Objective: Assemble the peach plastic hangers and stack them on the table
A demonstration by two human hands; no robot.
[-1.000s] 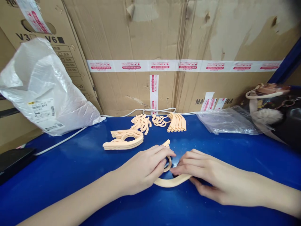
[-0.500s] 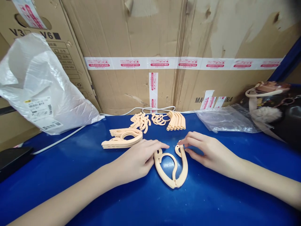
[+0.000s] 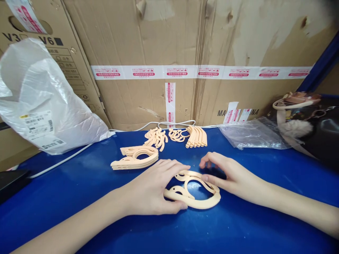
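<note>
A cream plastic folding hanger lies folded on the blue table, its hinge end pointing right. My left hand grips its left end, thumb along the near arm and fingers over the far arm. Just beyond the hinge side is my right hand, fingers apart and slightly bent. Its thumb tip is at the hanger's far arm; whether it touches cannot be told. Behind my left hand sits a stack of folded hangers.
Small loose hooks, curved pieces and a row of hanger arms lie at the back. A white plastic bag stands left, a clear bag lies right beside a dark bag. Cardboard boxes form the back wall.
The hanger has turned from hinge toward me to hinge pointing right, and its arms are closer together. My left hand now grips it; my right fingers have come off its end.
</note>
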